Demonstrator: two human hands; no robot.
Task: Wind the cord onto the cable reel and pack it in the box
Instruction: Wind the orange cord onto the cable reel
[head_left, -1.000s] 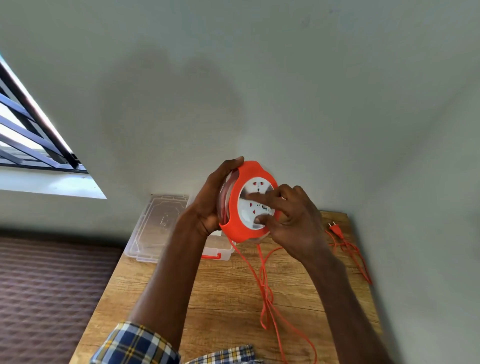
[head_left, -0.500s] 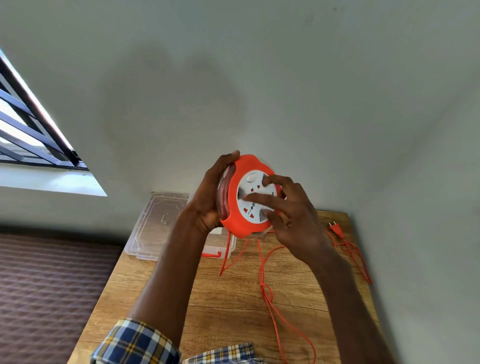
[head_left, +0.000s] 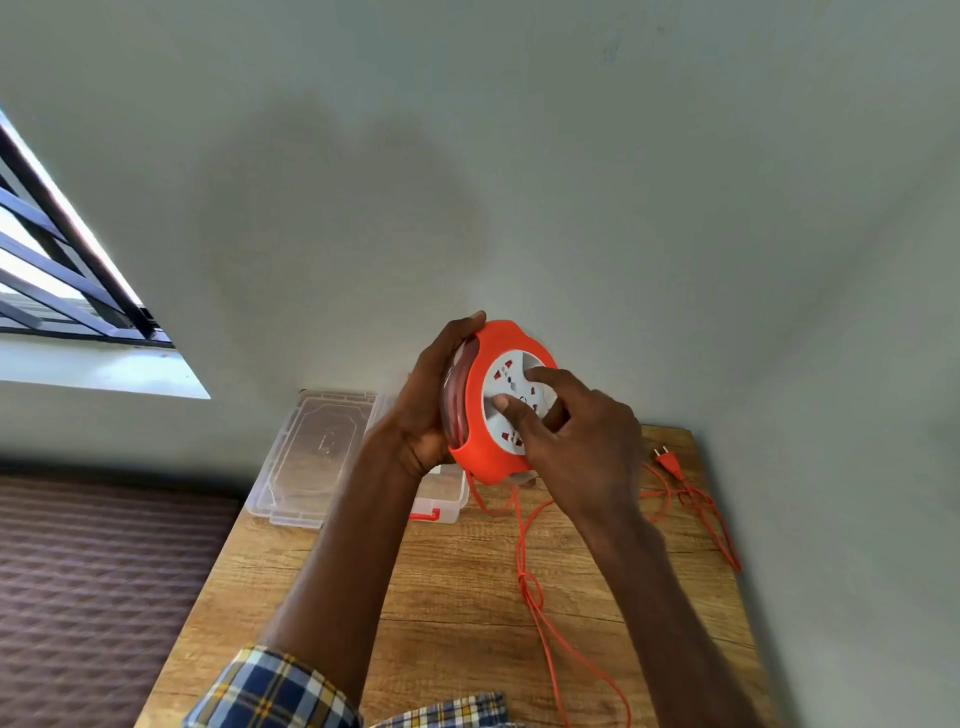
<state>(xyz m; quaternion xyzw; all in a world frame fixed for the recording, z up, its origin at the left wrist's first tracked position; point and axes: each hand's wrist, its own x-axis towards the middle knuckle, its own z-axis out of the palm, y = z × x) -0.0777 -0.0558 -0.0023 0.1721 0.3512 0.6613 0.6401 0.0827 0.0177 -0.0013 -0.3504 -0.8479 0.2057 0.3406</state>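
Left hand (head_left: 426, 410) wrapped around rim of orange cable reel (head_left: 480, 415), held up above wooden table (head_left: 332, 587). Right hand (head_left: 576, 441) fingers spread, tips pressed on white socket face. Loose cord (head_left: 530, 587) trails down over table to plug (head_left: 667, 460). Clear box (head_left: 441, 499) behind left wrist, lid (head_left: 317, 457) beside it.

Bright daylight enters from the window (head_left: 62, 270) at left, blown out white. A soft shadow falls on the wall (head_left: 363, 171). Wide-angle bending curves the edges; the lower left is blurred.
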